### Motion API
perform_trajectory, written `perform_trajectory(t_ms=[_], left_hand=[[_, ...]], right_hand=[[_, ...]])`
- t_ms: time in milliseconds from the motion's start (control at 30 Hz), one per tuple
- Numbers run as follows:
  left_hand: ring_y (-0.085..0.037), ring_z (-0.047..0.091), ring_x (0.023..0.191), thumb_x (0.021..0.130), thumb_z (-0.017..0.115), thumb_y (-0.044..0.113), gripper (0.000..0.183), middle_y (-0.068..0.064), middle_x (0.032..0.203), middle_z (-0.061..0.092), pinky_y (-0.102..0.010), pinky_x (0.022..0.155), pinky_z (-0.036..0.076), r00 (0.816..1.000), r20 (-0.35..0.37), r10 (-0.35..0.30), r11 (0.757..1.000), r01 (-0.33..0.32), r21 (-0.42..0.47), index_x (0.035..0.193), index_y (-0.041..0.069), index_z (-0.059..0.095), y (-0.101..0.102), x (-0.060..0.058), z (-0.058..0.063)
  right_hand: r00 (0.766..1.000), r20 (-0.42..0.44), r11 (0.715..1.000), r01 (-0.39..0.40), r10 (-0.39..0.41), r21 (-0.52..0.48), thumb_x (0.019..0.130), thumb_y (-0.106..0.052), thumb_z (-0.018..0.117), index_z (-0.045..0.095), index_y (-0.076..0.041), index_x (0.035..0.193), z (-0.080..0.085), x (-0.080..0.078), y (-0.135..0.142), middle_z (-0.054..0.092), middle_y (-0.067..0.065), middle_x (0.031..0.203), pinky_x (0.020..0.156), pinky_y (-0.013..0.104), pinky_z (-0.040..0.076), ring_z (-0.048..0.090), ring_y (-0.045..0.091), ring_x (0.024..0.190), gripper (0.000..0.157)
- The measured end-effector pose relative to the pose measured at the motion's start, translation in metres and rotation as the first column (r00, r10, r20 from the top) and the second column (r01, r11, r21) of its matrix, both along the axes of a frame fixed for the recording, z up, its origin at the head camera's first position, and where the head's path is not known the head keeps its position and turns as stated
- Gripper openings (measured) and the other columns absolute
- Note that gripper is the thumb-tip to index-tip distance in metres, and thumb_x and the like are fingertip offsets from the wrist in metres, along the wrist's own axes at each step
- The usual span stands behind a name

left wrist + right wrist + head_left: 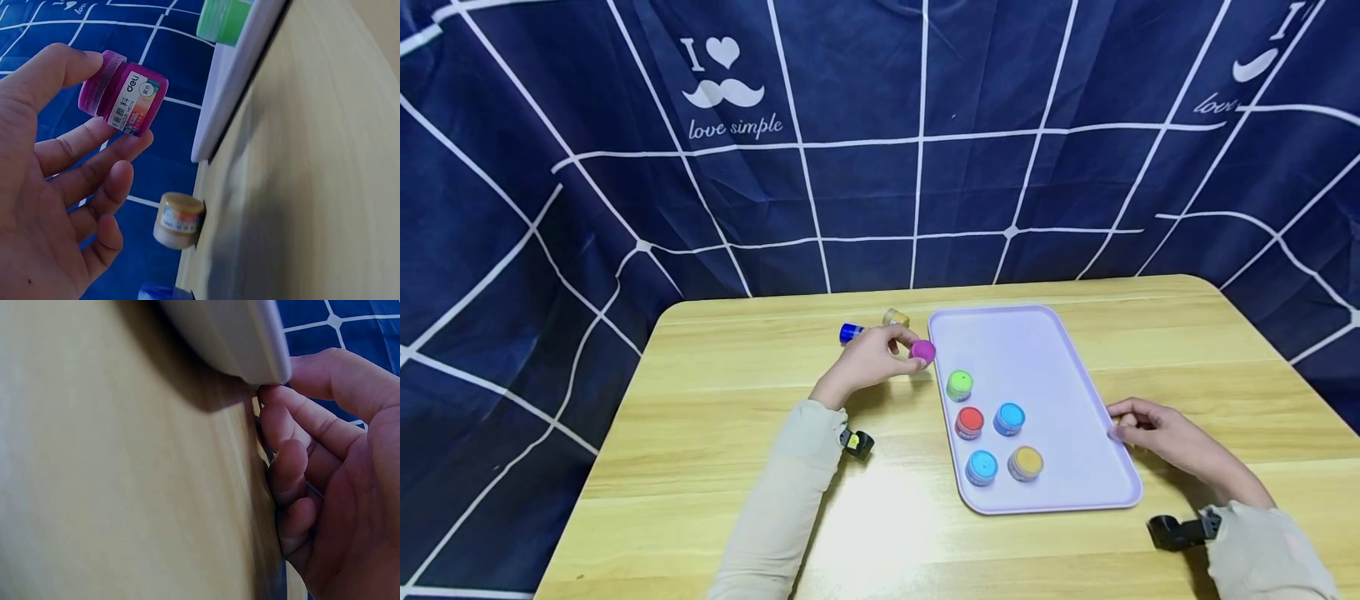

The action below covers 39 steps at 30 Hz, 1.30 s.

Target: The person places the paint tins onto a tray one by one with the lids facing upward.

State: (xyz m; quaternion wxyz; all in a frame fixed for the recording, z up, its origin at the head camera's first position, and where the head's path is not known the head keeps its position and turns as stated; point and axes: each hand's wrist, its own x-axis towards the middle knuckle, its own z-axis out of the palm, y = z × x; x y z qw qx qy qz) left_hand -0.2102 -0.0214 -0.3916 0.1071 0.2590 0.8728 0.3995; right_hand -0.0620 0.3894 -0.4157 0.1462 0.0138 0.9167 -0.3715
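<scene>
Head view bright, mostly sharp, light seemingly from above; blown-out white glare on the tabletop [880, 525] beside the left sleeve [782, 508], soft shadow near the left hand [868, 360], wide-angle stretch toward the edges. Left wrist view dimmer: label readable on the purple jar [140, 94], tan jar [179, 219] softer, tabletop smeared. Right wrist view also dim, tabletop blurry, dark shadow below the lilac tray [231, 337].
</scene>
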Motion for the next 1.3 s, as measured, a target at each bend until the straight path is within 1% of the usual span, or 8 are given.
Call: perform_trajectory(t_ms=[200,400,633,800,933,1100,1200,1300], left_hand=[[-0.013,0.053,0.079,0.08,0.075,0.034,0.032,0.0,0.096,0.068,-0.023,0.066,0.04,1.0,-0.011,-0.023,1.0,0.023,0.022,0.106,0.016,0.069,0.007,0.0,0.003],[-0.014,0.053,0.085,0.081,0.075,0.03,0.033,0.001,0.098,0.068,-0.023,0.073,0.041,0.999,-0.014,-0.033,0.998,0.033,0.054,0.108,0.013,0.068,0.015,0.002,0.007],[-0.013,0.056,0.09,0.081,0.074,0.032,0.033,0.003,0.098,0.069,-0.023,0.078,0.043,0.998,-0.025,-0.054,0.997,0.056,0.058,0.108,0.016,0.067,0.022,0.004,0.01],[-0.02,0.061,0.1,0.082,0.073,0.033,0.035,0.001,0.1,0.07,-0.028,0.082,0.045,0.997,-0.029,-0.071,0.995,0.073,0.064,0.111,0.015,0.067,0.026,0.005,0.011],[-0.025,0.062,0.103,0.083,0.073,0.034,0.036,-0.001,0.103,0.07,-0.031,0.082,0.045,0.996,-0.017,-0.092,0.993,0.093,0.069,0.113,0.016,0.066,0.031,0.006,0.01],[-0.024,0.061,0.103,0.084,0.072,0.033,0.035,-0.001,0.106,0.07,-0.028,0.082,0.045,0.991,-0.048,-0.128,0.989,0.131,0.066,0.114,0.015,0.067,0.038,0.007,0.008],[-0.024,0.062,0.1,0.083,0.073,0.032,0.035,-0.001,0.104,0.07,-0.024,0.082,0.045,0.987,-0.069,-0.142,0.987,0.147,0.063,0.113,0.015,0.067,0.042,0.008,0.008],[-0.022,0.062,0.097,0.083,0.073,0.034,0.035,-0.001,0.101,0.071,-0.02,0.08,0.044,0.985,-0.075,-0.154,0.986,0.158,0.056,0.112,0.015,0.068,0.046,0.007,0.008]], right_hand=[[1.0,0.002,1.0,-0.002,0.002,-0.004,0.097,-0.021,0.057,0.054,0.005,0.122,0.003,0.001,-0.001,0.052,-0.002,0.087,0.064,0.022,0.039,0.045,0.004,0.074,0.036],[1.0,-0.007,1.0,-0.004,0.004,-0.007,0.096,-0.021,0.057,0.055,0.005,0.121,0.003,0.001,-0.001,0.052,-0.002,0.085,0.063,0.022,0.039,0.046,0.004,0.073,0.036],[1.0,-0.006,1.0,0.004,-0.004,-0.001,0.097,-0.021,0.057,0.055,0.004,0.121,0.002,0.001,-0.001,0.052,-0.003,0.086,0.064,0.022,0.04,0.046,0.004,0.073,0.035],[1.0,-0.005,1.0,-0.007,0.007,-0.007,0.097,-0.02,0.056,0.054,0.005,0.122,0.002,0.001,-0.001,0.052,-0.002,0.086,0.064,0.022,0.039,0.045,0.004,0.074,0.036],[1.0,-0.004,1.0,-0.006,0.006,-0.005,0.097,-0.02,0.057,0.055,0.005,0.121,0.001,0.001,-0.001,0.052,-0.002,0.085,0.063,0.022,0.039,0.046,0.004,0.073,0.035],[1.0,0.004,1.0,-0.006,0.006,-0.001,0.097,-0.02,0.057,0.054,0.005,0.123,0.001,0.0,-0.001,0.053,-0.002,0.086,0.064,0.022,0.04,0.046,0.004,0.073,0.036],[1.0,0.006,1.0,-0.005,0.005,0.001,0.097,-0.019,0.056,0.054,0.005,0.123,0.001,-0.001,-0.001,0.053,-0.003,0.087,0.064,0.022,0.04,0.046,0.003,0.074,0.036],[1.0,0.008,1.0,-0.004,0.004,-0.001,0.097,-0.019,0.056,0.054,0.005,0.123,0.001,0.0,-0.002,0.053,-0.003,0.087,0.064,0.022,0.04,0.045,0.003,0.074,0.036]])
